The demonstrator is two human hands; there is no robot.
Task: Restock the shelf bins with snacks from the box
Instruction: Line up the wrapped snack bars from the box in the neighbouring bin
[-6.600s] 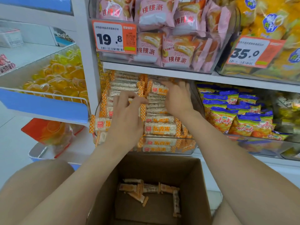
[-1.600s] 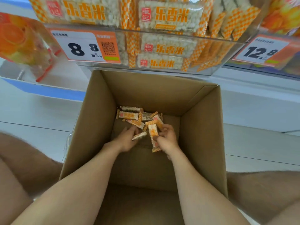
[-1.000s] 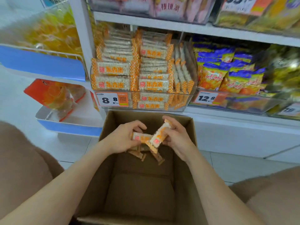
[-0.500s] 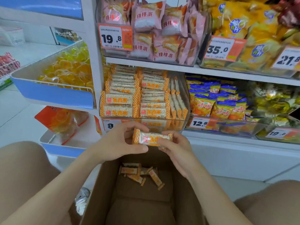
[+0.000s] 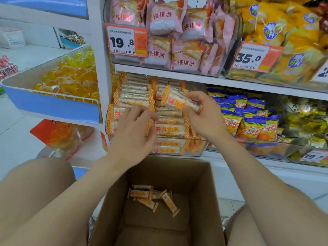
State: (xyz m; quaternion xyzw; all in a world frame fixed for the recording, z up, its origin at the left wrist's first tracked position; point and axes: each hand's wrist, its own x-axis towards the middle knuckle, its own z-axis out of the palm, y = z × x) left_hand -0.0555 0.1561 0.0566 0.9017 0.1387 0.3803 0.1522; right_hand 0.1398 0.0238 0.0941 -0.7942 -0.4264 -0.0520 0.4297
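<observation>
Pinched between thumb and fingertips of our right hand (image 5: 204, 119), one orange-and-white rice-cracker packet (image 5: 179, 101) is clamped at its right end. Its left end is free and tilted upward. It hangs in front of the upper rows of the clear bin (image 5: 198, 148) and is not yet laid down.

Our left hand (image 5: 133, 134) sits lower and to the left, fingers bent, with the tips at the face of the stacked packets (image 5: 168, 130). We cannot tell whether it holds anything or only steadies the stack.

The bin is filled in flat columns nearly up to the shelf board (image 5: 177, 75) above it. Further packets stand on edge along its right side. Directly below, the open cardboard box (image 5: 204, 201) holds only a few loose packets (image 5: 152, 196) on its floor, at the far side. We judge the restocking to be nearly done.

The step in hand is placement. To do it well, we recommend:
- levelling the packet first, label outward to match the rows;
- setting it on the top of a column and sliding it back, not dropping it;
- bracing the column front with the left hand so nothing slides out over the low front wall;
- keeping the pinch light, since the contents are likely brittle.

Clearance under the shelf board looks tight, so a low, flat entry is advised. The blue-and-yellow bags (image 5: 248, 121) in the neighbouring bin are just beside the right wrist and should be left undisturbed.
</observation>
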